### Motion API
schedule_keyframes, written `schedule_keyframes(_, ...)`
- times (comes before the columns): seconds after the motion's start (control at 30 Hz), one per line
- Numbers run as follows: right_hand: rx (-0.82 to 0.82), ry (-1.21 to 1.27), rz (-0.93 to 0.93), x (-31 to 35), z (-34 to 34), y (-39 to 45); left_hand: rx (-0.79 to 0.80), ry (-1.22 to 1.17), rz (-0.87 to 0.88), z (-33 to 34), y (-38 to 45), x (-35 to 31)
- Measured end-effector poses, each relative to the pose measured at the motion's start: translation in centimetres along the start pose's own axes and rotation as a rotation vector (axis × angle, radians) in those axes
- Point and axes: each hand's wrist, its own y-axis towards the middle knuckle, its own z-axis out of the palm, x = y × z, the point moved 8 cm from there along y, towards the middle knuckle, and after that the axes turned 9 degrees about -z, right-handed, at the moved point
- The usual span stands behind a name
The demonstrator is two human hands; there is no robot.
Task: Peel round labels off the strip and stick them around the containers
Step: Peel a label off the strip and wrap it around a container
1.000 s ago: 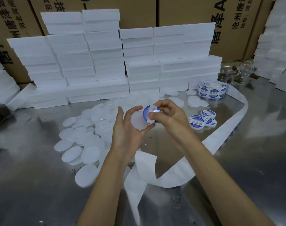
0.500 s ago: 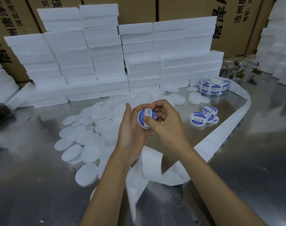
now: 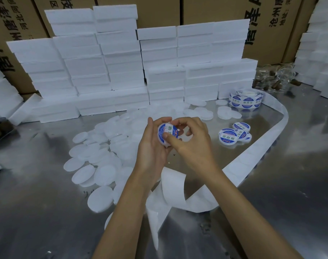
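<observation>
A small round white container with a blue and white round label on its face is held up over the metal table. My left hand grips it from the left and below. My right hand curls around its right side, the thumb pressing on the label. The roll of blue labels stands at the back right, and its spent white backing strip trails down across the table towards me. Several labelled containers lie in a small heap to the right of my hands.
Several plain white round containers are scattered on the metal table to the left. Stacked white foam boxes form a wall at the back, with cardboard cartons behind. A clear bag of small brown items sits at the back right.
The label, half stuck a second ago, now lies flat on the container. My right thumb has moved onto its face, and both hands sit slightly lower and closer together.
</observation>
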Motion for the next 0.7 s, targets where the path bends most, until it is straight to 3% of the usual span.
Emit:
schedule_keyframes(0.13,-0.021,-0.072,0.059,-0.7,-0.6,-0.2,-0.017,-0.027,-0.016,-0.3,-0.2,-0.1)
schedule_keyframes(0.3,0.065,-0.362,-0.064,0.5,0.3,-1.0,0.039,-0.102,-0.015,-0.1,-0.5,-0.2)
schedule_keyframes(0.57,0.151,-0.275,-0.058,-0.6,1.2,-1.0,0.061,-0.151,-0.014,0.1,-0.5,-0.3)
schedule_keyframes(0.7,0.087,-0.421,-0.039,-0.4,0.8,-1.2,0.080,-0.161,-0.018,0.8,-0.6,-0.1)
